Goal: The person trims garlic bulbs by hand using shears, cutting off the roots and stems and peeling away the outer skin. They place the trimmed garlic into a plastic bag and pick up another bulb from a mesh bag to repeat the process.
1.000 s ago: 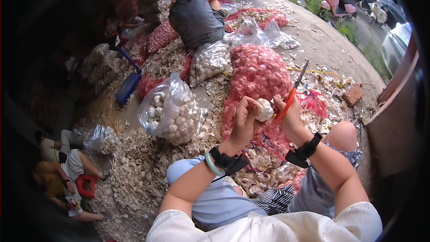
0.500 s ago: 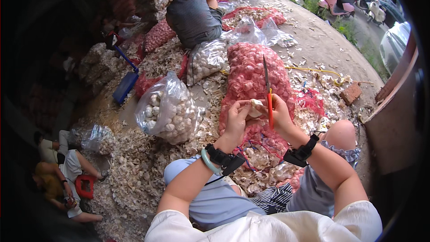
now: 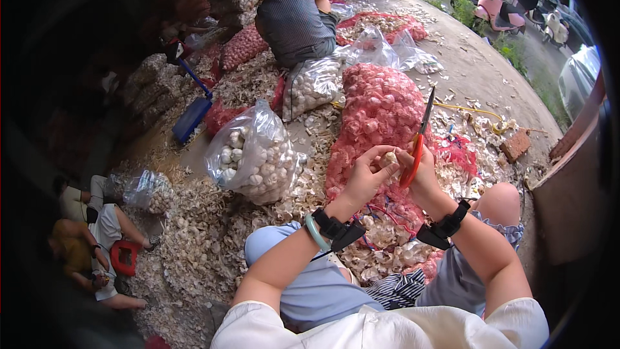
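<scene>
Between my hands is a small whitish garlic bulb (image 3: pixel 390 158), partly hidden by fingers. My left hand (image 3: pixel 367 176) is closed around it, thumb and fingers pinching. My right hand (image 3: pixel 423 174) is closed on a pair of scissors (image 3: pixel 413 160) with red-orange handles; the blades point up and away, tilted to the right. The right fingertips come up against the bulb, though whether they grip it I cannot tell. Just beyond the hands stands a red mesh sack (image 3: pixel 378 100) full of garlic. Its lower part lies beneath them, between my knees.
Garlic skins (image 3: pixel 187 252) cover much of the floor. A clear plastic bag of garlic bulbs (image 3: pixel 255 158) stands to the left, with a blue dustpan (image 3: pixel 192 119) behind it. A person (image 3: pixel 294 19) sits ahead; others sit far left. A brick (image 3: pixel 515 145) lies at right.
The scissors have tilted to the right, and the bulb has turned in my fingers, which now cover more of it. The whole view has shifted slightly, moving the surroundings rightward.
</scene>
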Available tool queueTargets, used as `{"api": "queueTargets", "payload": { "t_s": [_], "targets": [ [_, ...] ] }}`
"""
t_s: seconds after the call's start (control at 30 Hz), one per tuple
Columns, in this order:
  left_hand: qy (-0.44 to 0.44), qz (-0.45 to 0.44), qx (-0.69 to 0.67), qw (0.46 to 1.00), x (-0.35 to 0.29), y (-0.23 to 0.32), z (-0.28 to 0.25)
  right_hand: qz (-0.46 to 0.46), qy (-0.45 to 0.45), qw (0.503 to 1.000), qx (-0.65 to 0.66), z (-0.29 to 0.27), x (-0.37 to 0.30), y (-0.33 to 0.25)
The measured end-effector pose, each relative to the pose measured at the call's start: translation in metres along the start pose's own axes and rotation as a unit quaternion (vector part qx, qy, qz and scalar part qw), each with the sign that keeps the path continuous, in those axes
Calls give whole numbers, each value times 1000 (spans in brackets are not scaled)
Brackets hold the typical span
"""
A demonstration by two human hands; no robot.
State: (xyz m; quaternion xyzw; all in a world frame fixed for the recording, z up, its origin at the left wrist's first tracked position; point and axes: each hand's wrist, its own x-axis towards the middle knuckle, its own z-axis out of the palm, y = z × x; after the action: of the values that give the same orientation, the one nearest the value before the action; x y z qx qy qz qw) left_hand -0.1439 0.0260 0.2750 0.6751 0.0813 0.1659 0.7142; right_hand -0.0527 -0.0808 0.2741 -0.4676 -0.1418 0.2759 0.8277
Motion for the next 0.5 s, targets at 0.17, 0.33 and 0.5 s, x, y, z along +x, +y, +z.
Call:
{"api": "queueTargets", "payload": {
  "t_s": [0.17,0.33,0.5],
  "targets": [
    [31,6,67,997,-1,7,5,-19,11,999,-41,-2,-4,1],
    [102,172,304,931,-1,19,8,11,20,999,-45,-3,-3,3],
    [82,55,63,993,6,3,-7,63,5,998,-24,-3,-7,-1]
  ]
}}
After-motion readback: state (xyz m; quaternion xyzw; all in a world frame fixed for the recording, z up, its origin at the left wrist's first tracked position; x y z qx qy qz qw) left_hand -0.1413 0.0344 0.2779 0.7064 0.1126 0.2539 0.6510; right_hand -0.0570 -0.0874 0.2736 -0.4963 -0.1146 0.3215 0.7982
